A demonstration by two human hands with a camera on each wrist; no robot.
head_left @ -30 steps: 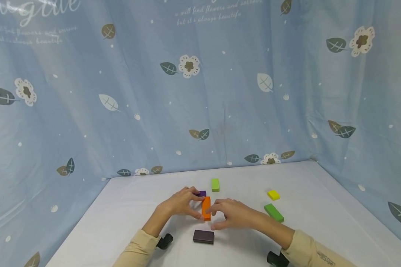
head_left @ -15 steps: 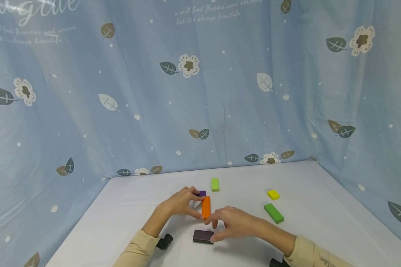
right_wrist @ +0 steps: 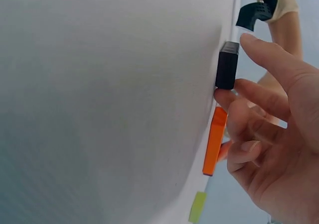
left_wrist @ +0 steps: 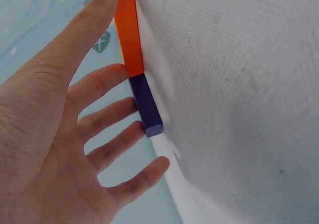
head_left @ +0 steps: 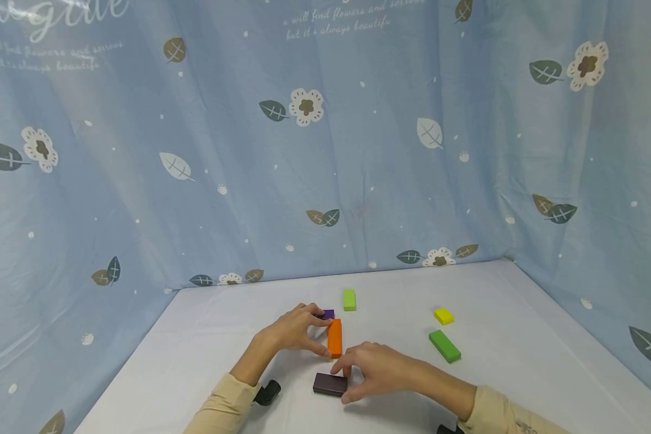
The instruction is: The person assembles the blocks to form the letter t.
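In the head view an orange block lies lengthwise on the white tabletop, its far end near a purple block. My left hand rests beside both, fingers spread. The left wrist view puts its thumb at one end of the orange block, the index fingertip where the two meet, and two more fingertips against the purple block. A dark brown block lies nearer me. My right hand reaches around its right end; in the right wrist view thumb and index flank the dark block, without a plain grip.
Beyond the purple block lies a light green block. To the right are a small yellow block and a green block. A blue patterned curtain encloses the back and sides of the white table.
My right hand has moved from beside the orange block toward me, to the right end of the dark brown block. My left hand and the blocks have stayed in place.
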